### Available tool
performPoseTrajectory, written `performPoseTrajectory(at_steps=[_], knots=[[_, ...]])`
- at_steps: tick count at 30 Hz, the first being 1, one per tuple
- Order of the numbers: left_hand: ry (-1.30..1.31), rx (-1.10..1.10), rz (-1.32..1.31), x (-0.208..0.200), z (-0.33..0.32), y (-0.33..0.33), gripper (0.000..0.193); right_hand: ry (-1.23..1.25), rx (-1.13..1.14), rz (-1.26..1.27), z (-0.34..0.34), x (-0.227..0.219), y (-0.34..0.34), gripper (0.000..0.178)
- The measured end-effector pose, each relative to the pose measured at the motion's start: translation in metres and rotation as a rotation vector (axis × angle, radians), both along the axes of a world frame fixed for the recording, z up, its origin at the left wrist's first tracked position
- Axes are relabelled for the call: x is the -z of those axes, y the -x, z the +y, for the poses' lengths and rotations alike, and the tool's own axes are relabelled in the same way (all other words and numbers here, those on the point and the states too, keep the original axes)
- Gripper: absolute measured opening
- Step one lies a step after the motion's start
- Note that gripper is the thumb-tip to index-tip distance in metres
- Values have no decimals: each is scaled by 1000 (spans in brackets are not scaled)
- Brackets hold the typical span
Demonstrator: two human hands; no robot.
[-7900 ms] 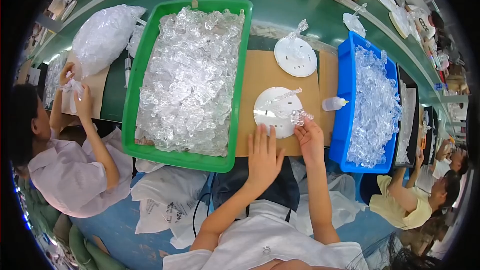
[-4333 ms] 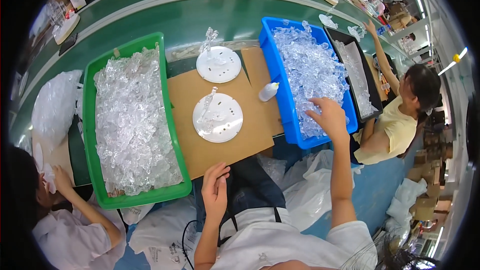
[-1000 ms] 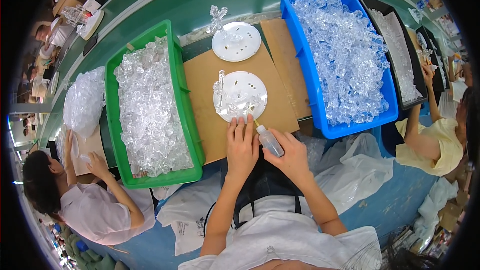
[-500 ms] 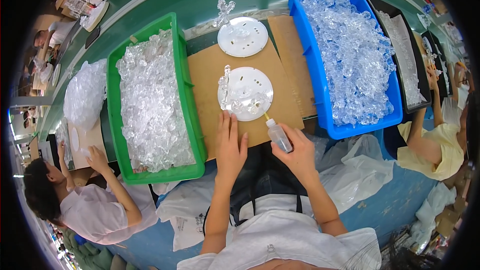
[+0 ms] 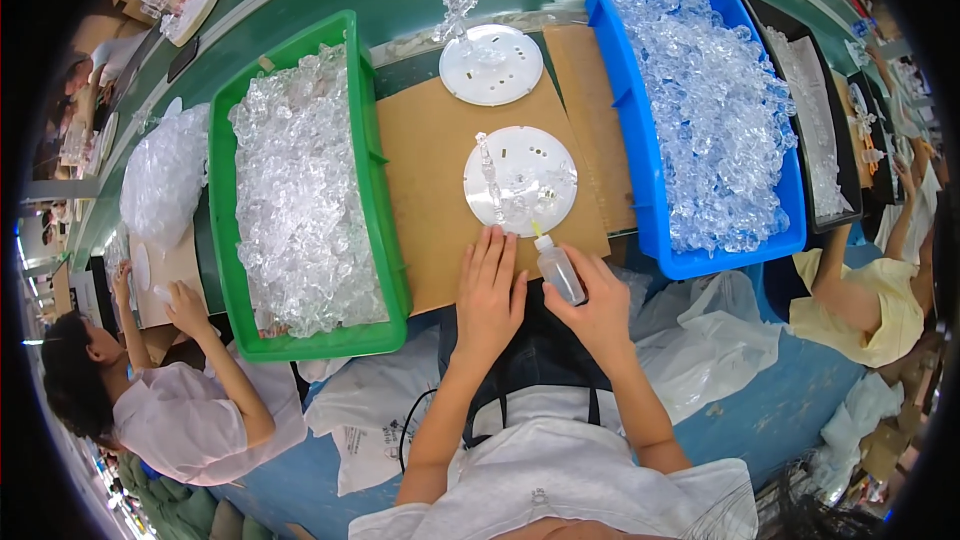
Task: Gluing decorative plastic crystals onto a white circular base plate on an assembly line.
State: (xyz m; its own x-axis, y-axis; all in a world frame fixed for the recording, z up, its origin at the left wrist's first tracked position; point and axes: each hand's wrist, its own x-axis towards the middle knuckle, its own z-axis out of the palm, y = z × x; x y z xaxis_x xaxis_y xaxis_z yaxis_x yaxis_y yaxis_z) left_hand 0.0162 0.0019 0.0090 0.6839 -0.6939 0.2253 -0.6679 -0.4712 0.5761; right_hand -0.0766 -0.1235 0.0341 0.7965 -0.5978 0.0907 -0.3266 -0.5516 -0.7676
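Note:
A round white disc with small slots and holes lies on the brown cardboard in front of me. A clear plastic piece rises from its left side, and more clear pieces sit near its lower rim. My left hand has its fingers stretched out, fingertips at the disc's near edge. In my right hand is a small translucent squeeze bottle, its thin yellowish nozzle tilted toward the disc's lower right rim. Beyond stands a second white disc with a branching clear piece on it.
To the left, a green bin brims with clear plastic pieces; a blue bin on the right holds more. A black tray stands past it. Bagged pieces lie at far left. Co-workers sit at both sides, one in a white shirt.
The near disc has shifted right and slightly away, turning a little. My left hand moved right along with it. The bottle stays nearly in place, its nozzle still at the disc's lower rim.

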Motion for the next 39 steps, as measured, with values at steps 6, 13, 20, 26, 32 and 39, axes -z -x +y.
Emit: performPoseTrajectory(at_steps=[6,13,20,26,32,39], knots=[[-6,21,14,-1,6,-5,46,-19,-25,55,5,-3,7,45],[41,33,43,5,11,-12,46,11,-34,48,8,-1,7,44],[-10,-19,-3,7,10,-24,48,37,-51,27,14,-5,-3,43],[-18,-2,-63,11,12,-29,46,4,-24,20,24,-1,-16,44],[-5,2,-59,10,12,-29,45,-38,-8,-12,25,2,-15,44],[10,-2,-26,9,13,-30,41,-32,-26,22,17,1,2,44]])
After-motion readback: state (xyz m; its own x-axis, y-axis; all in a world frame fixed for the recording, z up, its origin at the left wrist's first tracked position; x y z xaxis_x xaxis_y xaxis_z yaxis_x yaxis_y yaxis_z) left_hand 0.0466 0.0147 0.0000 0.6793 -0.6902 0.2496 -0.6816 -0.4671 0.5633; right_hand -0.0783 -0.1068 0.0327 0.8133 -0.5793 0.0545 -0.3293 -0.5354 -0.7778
